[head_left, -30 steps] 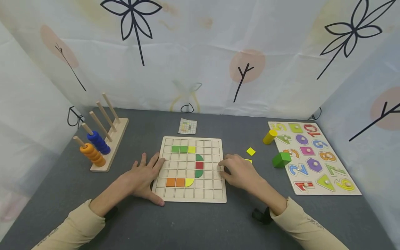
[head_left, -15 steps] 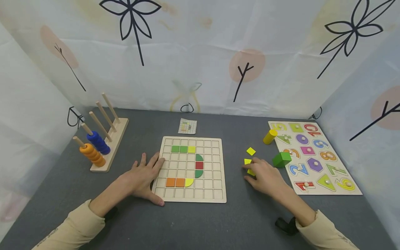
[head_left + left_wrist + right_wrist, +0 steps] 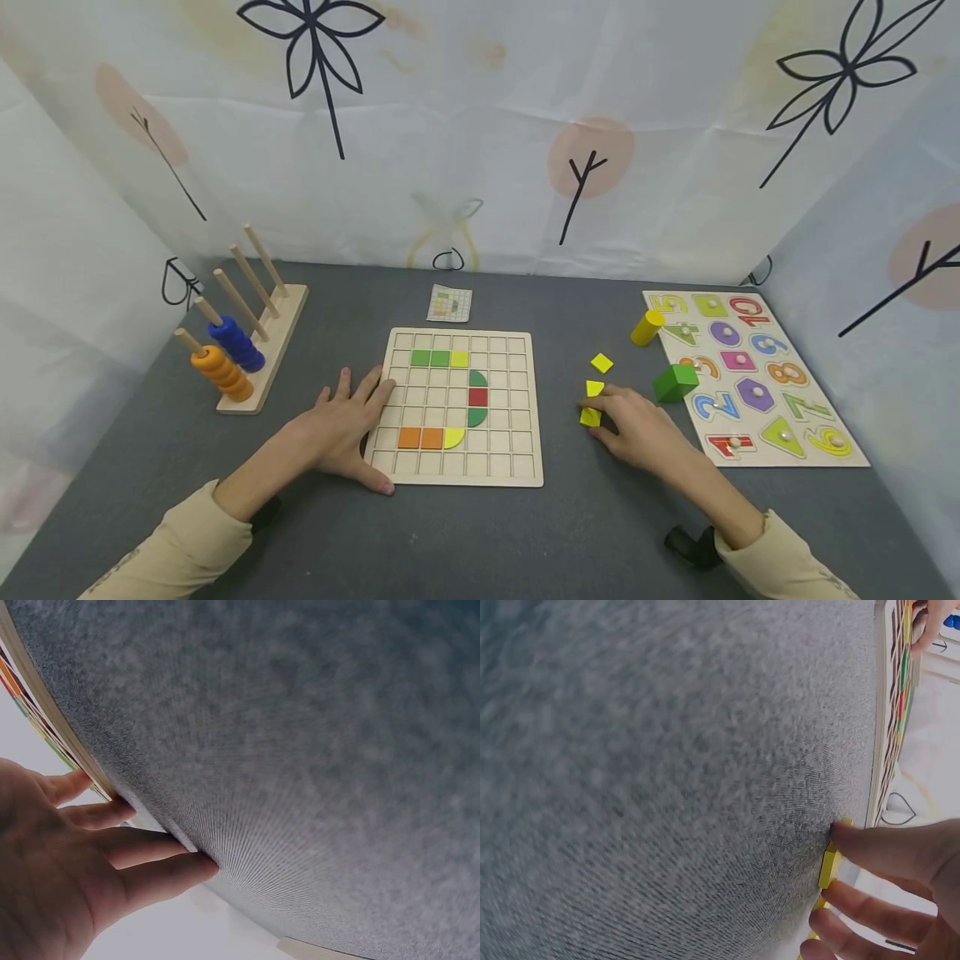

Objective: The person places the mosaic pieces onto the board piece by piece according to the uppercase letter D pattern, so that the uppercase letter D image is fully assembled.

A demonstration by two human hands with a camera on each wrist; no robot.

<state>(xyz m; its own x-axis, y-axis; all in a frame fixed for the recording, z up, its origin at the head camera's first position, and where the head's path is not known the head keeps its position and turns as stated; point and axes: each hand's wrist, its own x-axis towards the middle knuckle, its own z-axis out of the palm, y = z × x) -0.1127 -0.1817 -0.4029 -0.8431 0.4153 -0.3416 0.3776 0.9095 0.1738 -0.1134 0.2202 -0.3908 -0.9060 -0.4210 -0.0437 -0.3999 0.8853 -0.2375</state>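
Observation:
My left hand [image 3: 347, 431] lies with spread fingers along the left edge of a square wooden grid board [image 3: 502, 467]; in the left wrist view its fingertips touch the board's side and the table. With thumb and index finger, my right hand [image 3: 637, 425] pinches a yellow square tile [image 3: 590, 417] at the table, to the right of the board. In the right wrist view, the tile [image 3: 829, 868] shows between thumb and fingers. Another yellow tile [image 3: 594, 388] is just beyond the index finger, partly covered. Green, yellow, red and orange tiles sit in the board's cells.
Farther back lies a third yellow tile [image 3: 602, 362]. A small pattern card [image 3: 450, 303] is behind the board. To the right are a yellow cylinder [image 3: 647, 328], a green cube [image 3: 676, 382] and a number puzzle board [image 3: 810, 421]. A peg stacker [image 3: 258, 387] stands at left.
My right hand has moved right, from the board's right edge to the yellow tiles, and drawn one tile slightly left. My left hand has stayed in place.

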